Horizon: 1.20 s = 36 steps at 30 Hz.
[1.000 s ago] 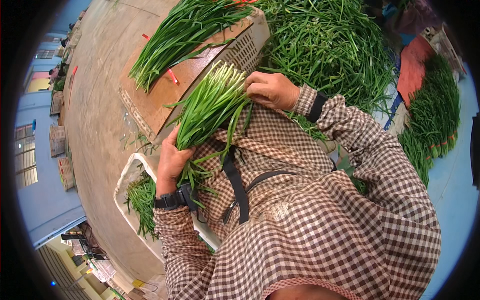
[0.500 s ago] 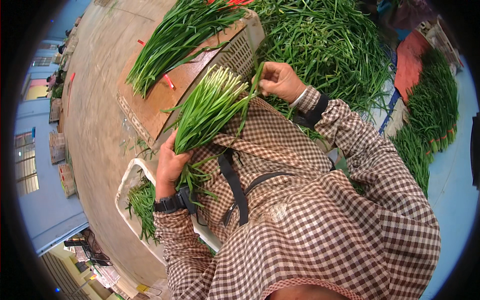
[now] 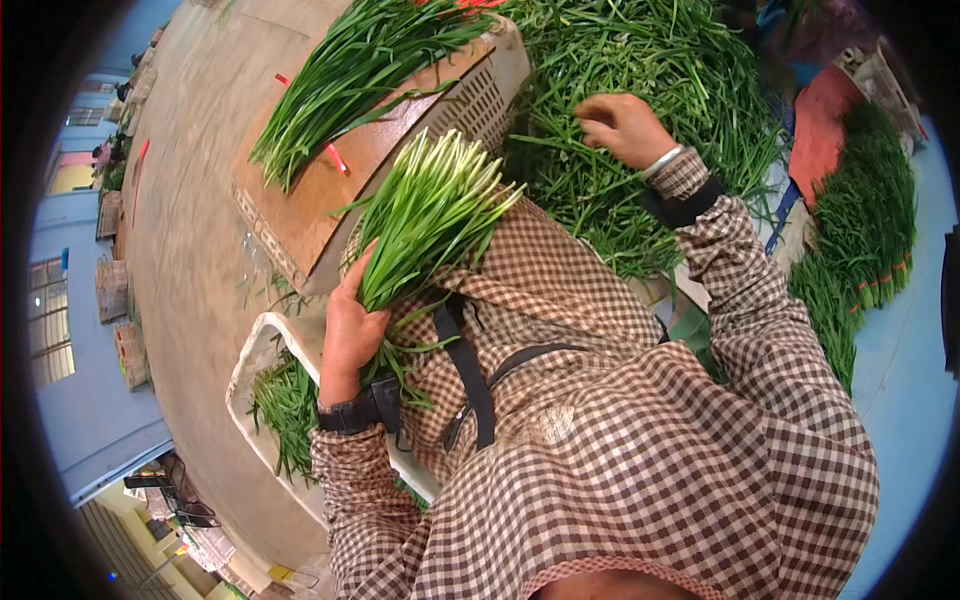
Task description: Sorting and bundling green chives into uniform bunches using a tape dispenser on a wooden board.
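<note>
My left hand [image 3: 352, 325] is wrapped round a bunch of garlic chives [image 3: 430, 215] above my lap. Their pale cut ends point up and away, while the green leaves hang below my grip. To the right, my right hand [image 3: 630, 132] hovers over a big loose heap of garlic chives [image 3: 640, 60]. Its fingers are loosely bent, with a gap between thumb and forefinger, and nothing shows between them.
Ahead stands an upturned crate [image 3: 485, 95] topped by a brown board [image 3: 300, 215]. Chives [image 3: 345, 75] and a red tie [image 3: 337, 159] lie on it. A white tub [image 3: 245, 375] holding leaves is by my left forearm. Tied bundles [image 3: 870, 210] lie far right.
My right hand has moved right, away from the bunch to over the heap; the green leaf at its fingers no longer shows there. My left hand keeps its hold.
</note>
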Motion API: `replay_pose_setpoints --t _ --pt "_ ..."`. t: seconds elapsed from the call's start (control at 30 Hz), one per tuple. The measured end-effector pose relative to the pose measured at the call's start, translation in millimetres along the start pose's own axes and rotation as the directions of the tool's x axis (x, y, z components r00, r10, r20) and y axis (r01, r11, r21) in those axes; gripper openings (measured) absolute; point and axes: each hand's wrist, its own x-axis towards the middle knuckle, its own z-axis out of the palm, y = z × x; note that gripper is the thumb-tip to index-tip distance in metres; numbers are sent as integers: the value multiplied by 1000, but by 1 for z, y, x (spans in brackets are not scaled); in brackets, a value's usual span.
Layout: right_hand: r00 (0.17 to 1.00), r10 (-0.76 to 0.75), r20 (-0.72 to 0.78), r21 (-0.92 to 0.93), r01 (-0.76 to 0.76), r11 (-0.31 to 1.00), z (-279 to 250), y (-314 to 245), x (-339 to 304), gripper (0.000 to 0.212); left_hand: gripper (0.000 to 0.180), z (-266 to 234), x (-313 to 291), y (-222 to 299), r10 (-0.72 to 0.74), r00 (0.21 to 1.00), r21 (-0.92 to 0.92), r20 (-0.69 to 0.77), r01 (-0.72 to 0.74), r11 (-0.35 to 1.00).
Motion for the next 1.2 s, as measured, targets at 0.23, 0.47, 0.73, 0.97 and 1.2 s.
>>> replay_pose_setpoints --t 0.23,0.47,0.73,0.97,1.2 --pt "715 -622 321 -6 658 753 77 -98 -23 14 71 -8 4 -1 19 1000 92 -2 -19 996" --pt "679 -712 177 -15 725 688 100 -84 -36 19 71 -9 5 -3 -6 1000 -34 18 6 999" --pt "629 -673 389 -214 773 598 39 -3 -30 13 75 -5 0 -5 -3 999 24 33 2 1000" --pt "921 1 389 -711 300 636 -17 74 -22 12 77 6 -8 2 154 985 188 -76 -138 972" --pt "858 -508 78 -277 508 816 30 -69 -6 38 79 25 -21 6 293 953 714 -73 -155 683"
